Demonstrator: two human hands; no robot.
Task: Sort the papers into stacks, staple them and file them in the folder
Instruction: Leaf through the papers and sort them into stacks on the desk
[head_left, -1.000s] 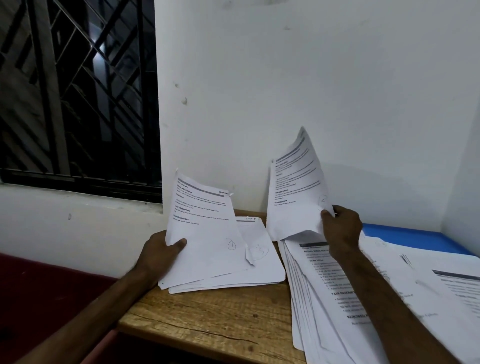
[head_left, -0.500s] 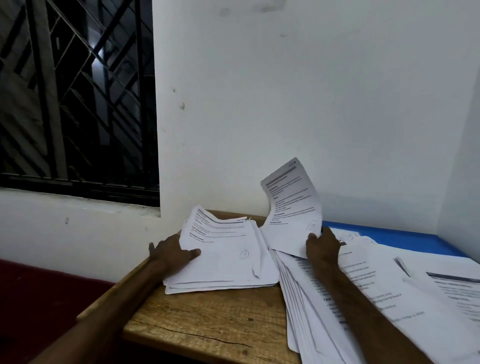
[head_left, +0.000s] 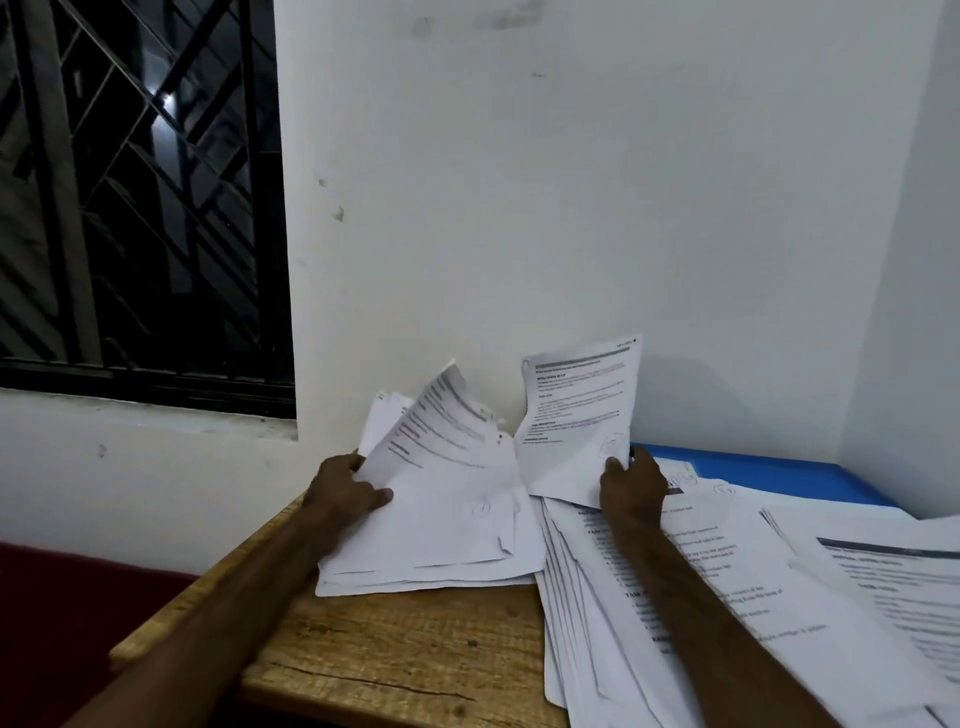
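Wooden table (head_left: 405, 654) against a white wall (head_left: 571, 208) carries a fanned pile (head_left: 587, 613) of papers. Just left of that pile, the left hand (head_left: 343, 491) grips the raised top sheets of a smaller stack (head_left: 441, 545). At the pile's far end, the right hand (head_left: 631, 488) pinches one upright sheet (head_left: 576, 415). A blue folder (head_left: 779, 467) lies behind the pile.

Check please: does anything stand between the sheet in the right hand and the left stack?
Only the top pages of the left stack, which the left hand grips and holds raised; they lean toward the sheet that the right hand pinches. Nothing else visible lies between.
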